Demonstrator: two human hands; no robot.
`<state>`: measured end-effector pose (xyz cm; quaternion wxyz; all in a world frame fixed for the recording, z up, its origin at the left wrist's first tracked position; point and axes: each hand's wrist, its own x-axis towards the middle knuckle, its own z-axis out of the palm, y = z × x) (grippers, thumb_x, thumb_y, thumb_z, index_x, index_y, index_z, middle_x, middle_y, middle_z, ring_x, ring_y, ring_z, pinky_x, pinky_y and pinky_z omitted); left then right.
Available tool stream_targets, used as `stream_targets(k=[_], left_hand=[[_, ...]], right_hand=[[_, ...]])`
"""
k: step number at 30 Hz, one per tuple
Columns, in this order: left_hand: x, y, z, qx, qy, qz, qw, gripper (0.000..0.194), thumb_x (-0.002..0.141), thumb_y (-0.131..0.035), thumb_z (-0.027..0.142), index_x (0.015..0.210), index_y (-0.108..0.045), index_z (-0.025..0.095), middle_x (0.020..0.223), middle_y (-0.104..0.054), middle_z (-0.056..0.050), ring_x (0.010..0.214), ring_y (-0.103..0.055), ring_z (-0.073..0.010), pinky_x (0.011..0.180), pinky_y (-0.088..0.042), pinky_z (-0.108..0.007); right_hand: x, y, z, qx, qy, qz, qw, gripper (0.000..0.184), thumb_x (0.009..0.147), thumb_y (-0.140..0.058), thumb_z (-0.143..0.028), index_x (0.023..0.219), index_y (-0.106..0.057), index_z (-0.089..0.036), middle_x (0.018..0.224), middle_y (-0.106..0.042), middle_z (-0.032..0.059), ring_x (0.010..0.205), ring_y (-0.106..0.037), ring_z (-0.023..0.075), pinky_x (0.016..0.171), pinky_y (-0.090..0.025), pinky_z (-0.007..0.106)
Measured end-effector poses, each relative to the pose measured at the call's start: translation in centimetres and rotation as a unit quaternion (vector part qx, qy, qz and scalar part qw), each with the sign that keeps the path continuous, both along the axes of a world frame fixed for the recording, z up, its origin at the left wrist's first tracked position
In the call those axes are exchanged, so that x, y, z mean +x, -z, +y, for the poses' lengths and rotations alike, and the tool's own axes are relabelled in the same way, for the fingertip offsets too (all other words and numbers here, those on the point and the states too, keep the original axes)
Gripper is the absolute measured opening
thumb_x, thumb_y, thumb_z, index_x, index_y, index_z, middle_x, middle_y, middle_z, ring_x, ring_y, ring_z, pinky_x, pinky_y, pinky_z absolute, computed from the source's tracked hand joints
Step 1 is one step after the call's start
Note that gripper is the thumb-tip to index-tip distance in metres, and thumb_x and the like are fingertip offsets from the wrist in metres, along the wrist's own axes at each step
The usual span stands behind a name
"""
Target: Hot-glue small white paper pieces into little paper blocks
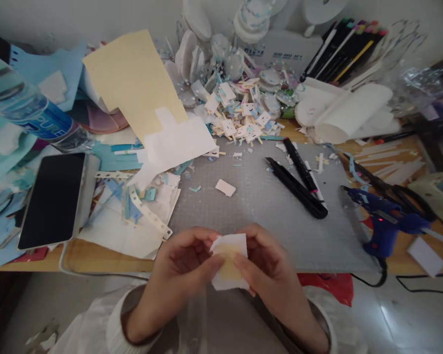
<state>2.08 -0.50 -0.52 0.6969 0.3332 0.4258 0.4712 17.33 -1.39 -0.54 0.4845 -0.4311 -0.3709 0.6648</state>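
Both hands hold one small piece of paper, white with a yellowish patch in its middle and uneven edges. My left hand pinches its left side, thumb on the front face. On the right side my right hand does the same, fingers curled behind the paper. The piece is held just past the front edge of a grey cutting mat. On the mat ahead lies a small pale rectangle. A black utility knife and a black marker rest further right.
A blue glue gun with a red light lies right, by black scissors. Left are a phone, a water bottle and paper scraps. Many small paper cutouts are heaped at the back, near pens.
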Motion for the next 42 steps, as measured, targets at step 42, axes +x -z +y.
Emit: stream_targets(k=[42], left_hand=[[-0.3,0.1,0.4,-0.14,0.076,-0.115,0.98,0.011,0.077,-0.076,0.026,0.081,-0.067,0.024,0.075,-0.055,0.004,0.058,-0.047,-0.0053,0.051,-0.037,-0.014]], right_hand=[[-0.4,1.5,0.1,-0.095,-0.068,0.182,0.976,0.036,0.08,-0.073,-0.042,0.081,-0.043,-0.023,0.066,-0.049,-0.0073,0.04,-0.035,0.0027,0.037,-0.028,0.014]])
